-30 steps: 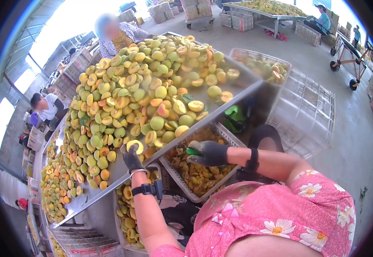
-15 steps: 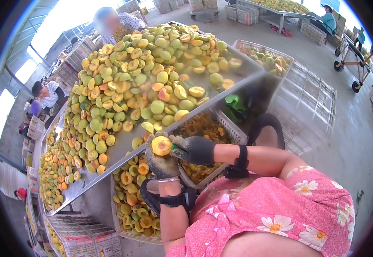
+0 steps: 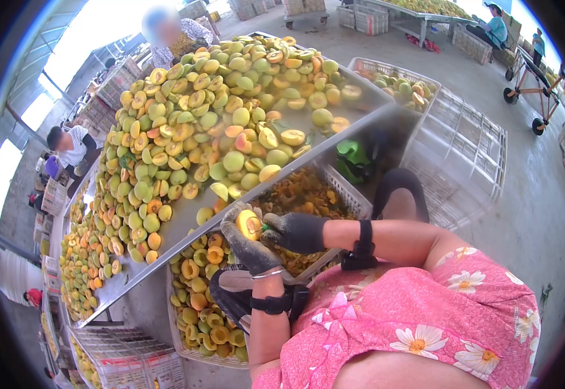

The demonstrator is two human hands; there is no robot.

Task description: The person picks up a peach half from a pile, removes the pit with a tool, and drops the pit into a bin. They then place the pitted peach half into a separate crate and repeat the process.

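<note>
Holding an apricot half (image 3: 249, 225) in the gloved left hand (image 3: 251, 249), fingers part-curled around the rind, yellow cut face exposed, just above the near edge of the desk's open crates. Gripping a green-handled tool (image 3: 265, 227) in the gloved right hand (image 3: 299, 233), fingers closed, tip at or beside the cut face, exact contact unclear. Step in hand, by judgement: tool work at the centre of the cut face. Next move, by judgement: calling for a firm left cradle, a small controlled turn of the right wrist, tip clear of glove fingers. Close by: metal desk (image 3: 180, 225), heaped with apricots (image 3: 166, 123), whole-looking and halved; crate of hollowed halves (image 3: 211, 358), below left; crate of brownish scraps (image 3: 350, 188), beneath the right hand.
</note>
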